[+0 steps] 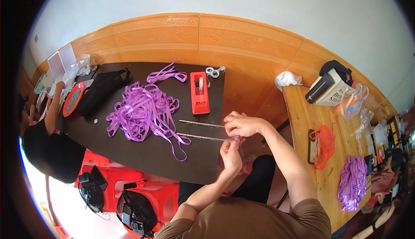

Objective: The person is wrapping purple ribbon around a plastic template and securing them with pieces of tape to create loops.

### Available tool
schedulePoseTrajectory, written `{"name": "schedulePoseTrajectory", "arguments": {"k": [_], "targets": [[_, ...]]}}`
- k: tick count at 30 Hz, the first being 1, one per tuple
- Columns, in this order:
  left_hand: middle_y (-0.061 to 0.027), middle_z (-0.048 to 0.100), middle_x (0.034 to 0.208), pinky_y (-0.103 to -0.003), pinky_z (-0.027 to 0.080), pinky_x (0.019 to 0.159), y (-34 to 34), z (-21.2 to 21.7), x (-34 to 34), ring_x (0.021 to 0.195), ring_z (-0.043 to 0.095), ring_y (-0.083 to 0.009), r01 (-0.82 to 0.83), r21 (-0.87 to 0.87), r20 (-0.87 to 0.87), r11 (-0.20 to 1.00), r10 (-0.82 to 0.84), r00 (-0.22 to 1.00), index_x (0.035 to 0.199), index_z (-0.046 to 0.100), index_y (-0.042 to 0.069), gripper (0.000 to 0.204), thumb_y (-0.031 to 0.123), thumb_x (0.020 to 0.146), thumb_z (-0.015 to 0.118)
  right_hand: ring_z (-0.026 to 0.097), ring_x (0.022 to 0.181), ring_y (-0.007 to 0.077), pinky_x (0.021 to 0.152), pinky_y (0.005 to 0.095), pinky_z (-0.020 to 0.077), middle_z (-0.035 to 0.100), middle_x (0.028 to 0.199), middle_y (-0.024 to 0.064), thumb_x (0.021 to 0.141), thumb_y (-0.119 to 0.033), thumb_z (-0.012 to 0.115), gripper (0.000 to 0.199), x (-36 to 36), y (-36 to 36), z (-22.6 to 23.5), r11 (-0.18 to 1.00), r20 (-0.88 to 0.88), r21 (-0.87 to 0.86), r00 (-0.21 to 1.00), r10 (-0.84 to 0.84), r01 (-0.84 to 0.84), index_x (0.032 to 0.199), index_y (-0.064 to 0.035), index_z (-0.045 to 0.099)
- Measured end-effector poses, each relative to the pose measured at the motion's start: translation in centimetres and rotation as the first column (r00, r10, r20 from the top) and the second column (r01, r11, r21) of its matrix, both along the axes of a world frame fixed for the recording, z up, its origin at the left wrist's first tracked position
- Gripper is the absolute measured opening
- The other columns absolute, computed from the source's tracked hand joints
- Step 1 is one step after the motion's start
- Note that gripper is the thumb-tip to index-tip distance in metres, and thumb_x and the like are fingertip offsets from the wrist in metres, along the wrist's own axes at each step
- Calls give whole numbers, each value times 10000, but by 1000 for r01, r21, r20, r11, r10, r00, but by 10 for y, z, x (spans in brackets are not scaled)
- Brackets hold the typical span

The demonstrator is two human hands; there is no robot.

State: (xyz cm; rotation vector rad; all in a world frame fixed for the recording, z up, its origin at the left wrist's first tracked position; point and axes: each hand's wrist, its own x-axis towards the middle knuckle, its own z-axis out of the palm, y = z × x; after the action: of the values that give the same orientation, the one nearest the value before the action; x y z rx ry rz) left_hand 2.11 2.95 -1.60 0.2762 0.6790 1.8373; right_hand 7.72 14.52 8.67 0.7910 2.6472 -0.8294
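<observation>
Two thin metal rods, a far rod [201, 123] and a near rod [201, 137], lie roughly parallel across the right part of the dark table and reach past its edge to my hands. Pinched at the fingertips of my left hand [231, 157] is a small bit of purple ribbon [237, 139], by the end of the near rod. My right hand [243, 125] is closed just above, its fingers bent down over the rod ends; what they grip is hidden. A tangled pile of purple ribbon [140, 111] lies left of the rods.
On the dark table [168, 165] are a red tape dispenser [200, 96], tape rolls [212, 72] and a black bag [103, 89]. A co-worker [52, 148] sits left, near red stools [158, 195]. At right, a wooden table [302, 109] bears a purple ribbon bundle [352, 182] and red bag [324, 146].
</observation>
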Motion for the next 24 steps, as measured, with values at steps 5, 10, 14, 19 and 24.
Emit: {"name": "schedulePoseTrajectory", "arguments": {"k": [5, 10, 14, 19, 24], "targets": [[-98, 651, 811, -264, 494, 693, 0, -5, -1, 715, 612, -146, 10, 12, 3, 1000, -10, 1000, 792, 619, -1, 85, 36, 857, 578, 320, 1257, 302, 1002, 441, 290, 419, 1358, 148, 821, -163, 604, 98, 22, 3, -15, 987, -396, -156, 914, -91, 30, 782, -74, 613], [-118, 652, 824, -270, 503, 649, -2, -8, -5, 673, 607, -147, 57, 0, -31, 998, -57, 998, 782, 612, -8, 108, 65, 857, 585, 327, 1264, 274, 1006, 417, 303, 369, 1405, 142, 825, -79, 604, 41, 43, -2, -32, 961, -561, -271, 804, -198, 48, 796, -82, 633], [-108, 652, 839, -259, 477, 639, -4, -5, -7, 631, 591, -133, 85, -33, -81, 996, -88, 993, 795, 616, -3, 121, 93, 863, 585, 472, 1130, 222, 948, 375, 372, 350, 1416, 144, 832, -36, 597, 76, 53, -5, -52, 938, -682, -345, 678, -275, 33, 815, -81, 656], [-105, 657, 840, -238, 447, 625, -6, -4, -8, 619, 589, -129, 97, -53, -107, 994, -102, 989, 792, 612, 0, 132, 107, 866, 588, 581, 816, 141, 808, 297, 451, 365, 1399, 151, 822, -5, 600, 86, 57, -7, -76, 808, -706, -587, 525, -475, -58, 818, -61, 666], [-107, 649, 856, -258, 465, 635, -6, -6, -8, 630, 572, -124, 115, -39, -119, 993, -119, 986, 797, 606, 9, 136, 114, 878, 579, 584, 908, 161, 817, 289, 452, 393, 1377, 162, 819, -42, 622, 69, 60, -14, -96, 740, -696, -664, 453, -558, -109, 856, -71, 672]]}}
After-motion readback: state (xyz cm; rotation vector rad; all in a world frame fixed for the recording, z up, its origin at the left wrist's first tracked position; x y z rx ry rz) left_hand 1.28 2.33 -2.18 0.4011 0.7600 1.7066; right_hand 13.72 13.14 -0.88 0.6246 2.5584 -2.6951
